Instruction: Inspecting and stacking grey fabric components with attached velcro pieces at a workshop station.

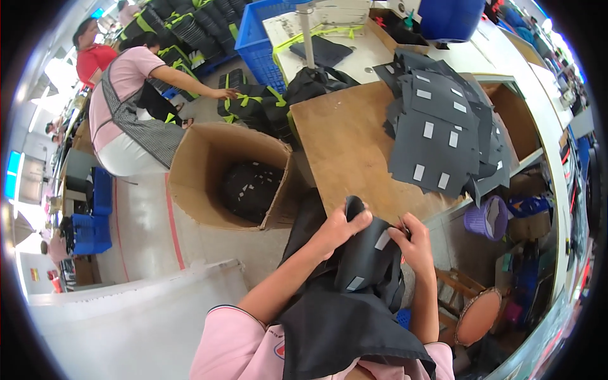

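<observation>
Over my lap, my left hand [342, 229] is closed on the upper edge of a black panel [362, 256], which curls up beside the thumb. Pale rectangular patches sit on this panel. My right hand [415, 244] is closed at the panel's right edge, thumb close to a patch. Between its fingers shows a small, thin dark tool [404, 226], perhaps thread snips; its kind is not clear. Black cloth [354, 323] covers my lap beneath the panel. On the table to the right lies a pile of similar black panels [437, 130] with pale patches.
A brown wooden board [342, 126] tops the table ahead. To the left stands an open cardboard box [190, 183] with dark scraps inside. Behind it a person in pink [123, 104] bends toward black bundles with yellow-green ties [253, 104]. A purple basket [486, 218] and stool [478, 316] stand right.
</observation>
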The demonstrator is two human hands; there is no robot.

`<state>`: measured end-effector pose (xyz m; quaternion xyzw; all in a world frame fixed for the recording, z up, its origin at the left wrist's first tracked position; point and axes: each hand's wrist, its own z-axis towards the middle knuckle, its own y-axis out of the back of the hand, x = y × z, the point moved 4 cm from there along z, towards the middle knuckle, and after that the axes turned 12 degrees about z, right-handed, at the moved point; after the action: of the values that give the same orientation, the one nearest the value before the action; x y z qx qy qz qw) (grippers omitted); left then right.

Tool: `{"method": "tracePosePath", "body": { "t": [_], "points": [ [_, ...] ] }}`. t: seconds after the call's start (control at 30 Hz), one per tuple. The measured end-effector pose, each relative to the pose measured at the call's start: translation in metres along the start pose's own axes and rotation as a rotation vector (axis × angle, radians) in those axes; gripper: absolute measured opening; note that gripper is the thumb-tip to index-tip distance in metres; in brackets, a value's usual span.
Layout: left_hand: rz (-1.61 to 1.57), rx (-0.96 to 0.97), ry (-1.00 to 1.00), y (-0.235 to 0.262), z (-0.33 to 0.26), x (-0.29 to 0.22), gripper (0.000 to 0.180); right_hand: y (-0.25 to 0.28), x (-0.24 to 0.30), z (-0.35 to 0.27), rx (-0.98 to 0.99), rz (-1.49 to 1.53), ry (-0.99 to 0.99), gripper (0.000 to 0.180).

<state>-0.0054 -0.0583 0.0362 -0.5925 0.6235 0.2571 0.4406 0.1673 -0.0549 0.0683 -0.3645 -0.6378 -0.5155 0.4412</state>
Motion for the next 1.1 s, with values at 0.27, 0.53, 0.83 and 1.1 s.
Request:
{"method": "tracePosePath", "body": {
  "t": [0.27,0.53,0.83,1.1],
  "points": [
    [-0.06,0.042,0.034,-0.004,-0.006,-0.013,0.033,-0.02,0.013,0.004,-0.372,0.295,0.111,0.019],
    [-0.169,-0.01,0.119,0.0,-0.005,-0.01,0.036,-0.011,0.028,-0.033,-0.348,-0.155,0.307,0.028],
    [-0.081,-0.016,0.113,-0.003,-0.007,-0.013,0.031,-0.014,0.029,-0.031,-0.344,-0.317,0.509,0.028],
    [-0.08,-0.045,0.115,0.0,-0.006,-0.01,0.031,-0.01,0.029,-0.029,-0.379,-0.243,0.436,0.023]
  ]
}}
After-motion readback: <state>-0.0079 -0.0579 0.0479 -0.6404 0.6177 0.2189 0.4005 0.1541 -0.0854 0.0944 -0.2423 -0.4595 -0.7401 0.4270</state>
